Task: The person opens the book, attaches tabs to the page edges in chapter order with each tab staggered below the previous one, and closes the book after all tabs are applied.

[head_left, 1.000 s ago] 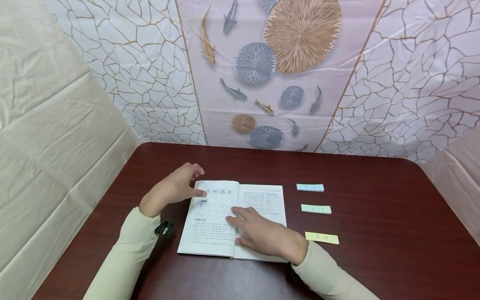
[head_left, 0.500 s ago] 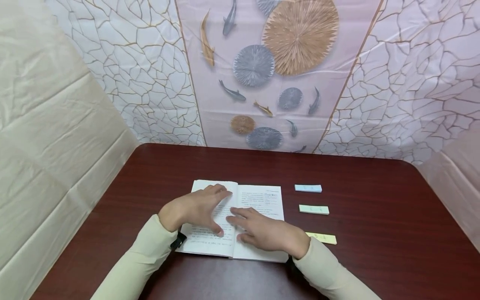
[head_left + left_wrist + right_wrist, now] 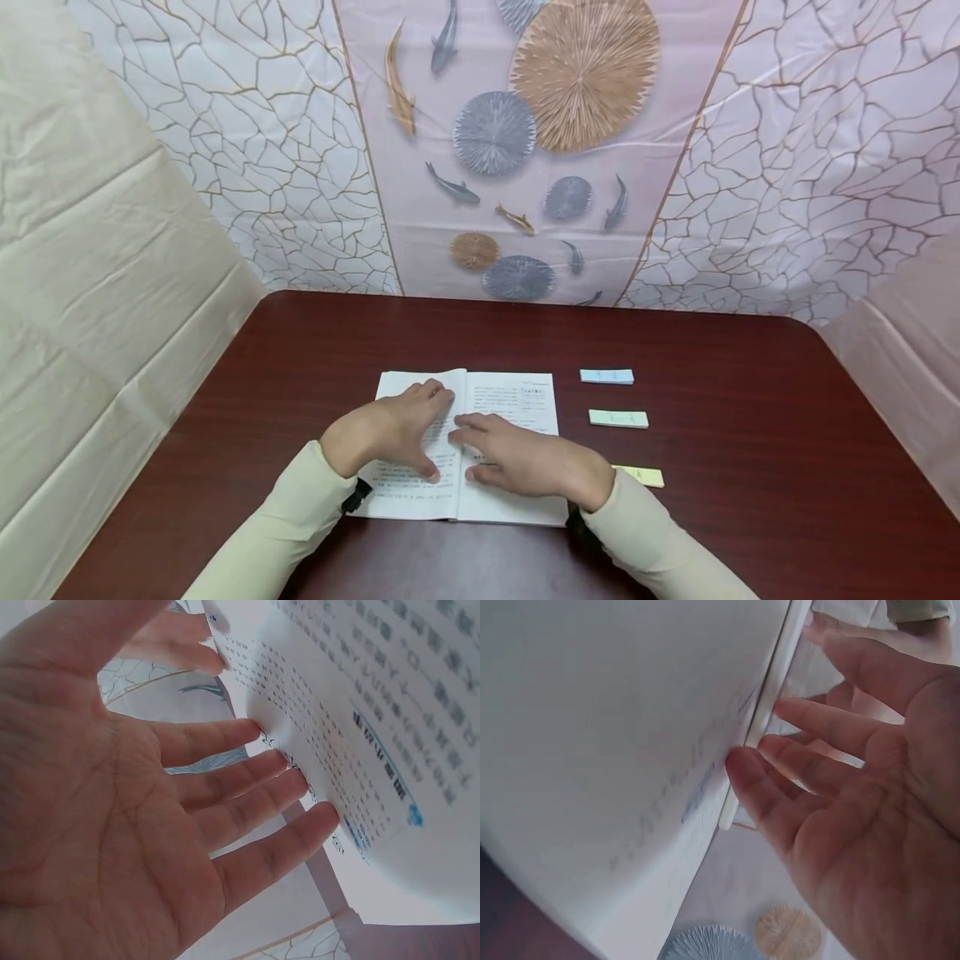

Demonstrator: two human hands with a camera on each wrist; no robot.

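In the head view an open book (image 3: 510, 510) lies on the dark table, with printed text on both pages. My left hand (image 3: 390, 429) lies over the left page, thumb spread from the other fingers. In the left wrist view the fingertips (image 3: 327, 813) touch the page beside large characters. My right hand (image 3: 525, 457) is over the right page, its fingers pointing to the centre fold. The right wrist view has those fingertips (image 3: 742, 761) at the fold, slightly bent, pinching nothing. Parts of the text are hidden under both hands.
Right of the book lie a blue paper strip (image 3: 607, 377), a green paper strip (image 3: 618, 418) and a yellow paper strip (image 3: 641, 476), the last partly behind the right wrist. Patterned cloth (image 3: 517, 225) hangs behind the table (image 3: 750, 433).
My left hand has moved from the book's upper left corner rightward and down onto the left page. The right hand has stayed by the fold. The head view has shifted slightly.
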